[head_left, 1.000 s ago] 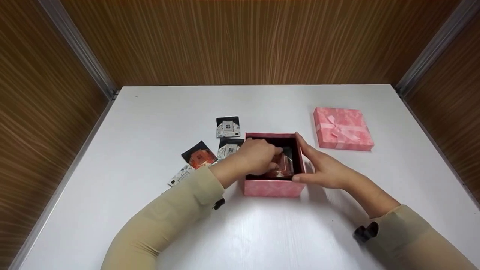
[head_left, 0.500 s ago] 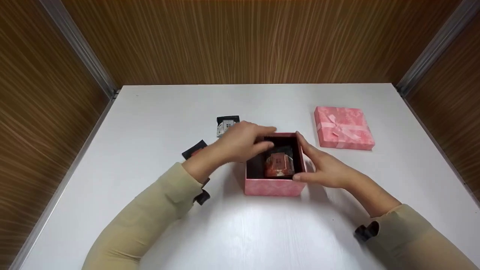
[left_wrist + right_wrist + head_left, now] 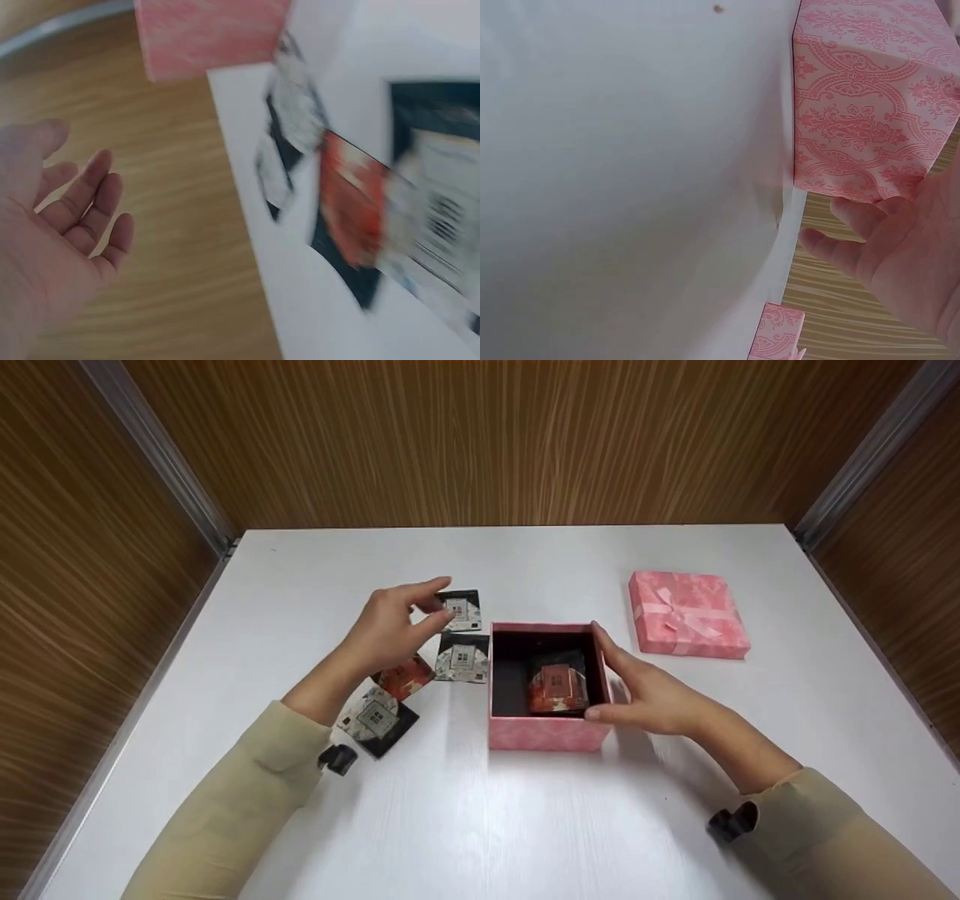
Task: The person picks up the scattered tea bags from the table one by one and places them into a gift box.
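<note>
My left hand [image 3: 394, 622] hovers over the table with thumb and fingers apart, holding nothing, just left of the upper white-and-black sachet [image 3: 463, 612]. In the left wrist view the same hand [image 3: 67, 217] has loosely bent fingers. A second white-and-black sachet [image 3: 463, 658] lies against the box's left side. A red-orange sachet [image 3: 406, 678] and another pale sachet [image 3: 377, 719] lie nearer me, partly overlapping. My right hand [image 3: 652, 697] grips the right side of the open pink gift box [image 3: 547, 734], thumb at the front corner. Inside, on the right, rests a red sachet [image 3: 558, 688].
The pink lid [image 3: 688, 615] with its ribbon bow lies at the back right of the white table [image 3: 525, 825]. Wood-grain panels [image 3: 495, 442] enclose the table at the back and both sides.
My left hand has come out of the box and moved left over the sachets, leaving the red sachet inside. My right hand stays at the box.
</note>
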A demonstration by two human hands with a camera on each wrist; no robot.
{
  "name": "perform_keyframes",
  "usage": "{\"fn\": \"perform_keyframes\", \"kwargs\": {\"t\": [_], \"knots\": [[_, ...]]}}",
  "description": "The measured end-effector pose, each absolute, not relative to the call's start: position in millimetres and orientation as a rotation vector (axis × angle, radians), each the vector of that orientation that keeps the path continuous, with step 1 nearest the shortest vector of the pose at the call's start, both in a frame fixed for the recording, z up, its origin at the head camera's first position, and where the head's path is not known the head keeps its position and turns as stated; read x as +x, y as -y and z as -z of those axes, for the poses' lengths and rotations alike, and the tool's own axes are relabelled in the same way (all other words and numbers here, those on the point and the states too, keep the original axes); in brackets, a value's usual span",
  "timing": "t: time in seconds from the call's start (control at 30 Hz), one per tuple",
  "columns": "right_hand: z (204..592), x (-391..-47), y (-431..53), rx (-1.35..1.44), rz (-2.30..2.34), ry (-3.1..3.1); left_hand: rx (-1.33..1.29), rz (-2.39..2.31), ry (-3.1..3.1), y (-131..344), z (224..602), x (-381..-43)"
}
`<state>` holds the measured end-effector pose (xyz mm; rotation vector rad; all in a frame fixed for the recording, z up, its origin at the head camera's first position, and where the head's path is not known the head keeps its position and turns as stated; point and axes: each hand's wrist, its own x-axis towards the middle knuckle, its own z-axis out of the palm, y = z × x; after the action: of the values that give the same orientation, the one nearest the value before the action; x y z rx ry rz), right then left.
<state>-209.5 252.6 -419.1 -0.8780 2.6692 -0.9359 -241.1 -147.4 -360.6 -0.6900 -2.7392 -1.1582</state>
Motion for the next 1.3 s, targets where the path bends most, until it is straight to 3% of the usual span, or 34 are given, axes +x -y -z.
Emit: {"fn": "perform_keyframes", "kwargs": {"t": [0.57, 1.3], "knots": [[418.5, -208.0, -253.6, -0.854, 0.939, -2.661, -0.444, 1.126, 2.963, 223.9, 430.3, -227.9], [419.5, -208.4, -254.0, -0.876, 0.942, -2.664, -0.422, 0.876, 3.063, 223.2, 455.1, -233.4]]}}
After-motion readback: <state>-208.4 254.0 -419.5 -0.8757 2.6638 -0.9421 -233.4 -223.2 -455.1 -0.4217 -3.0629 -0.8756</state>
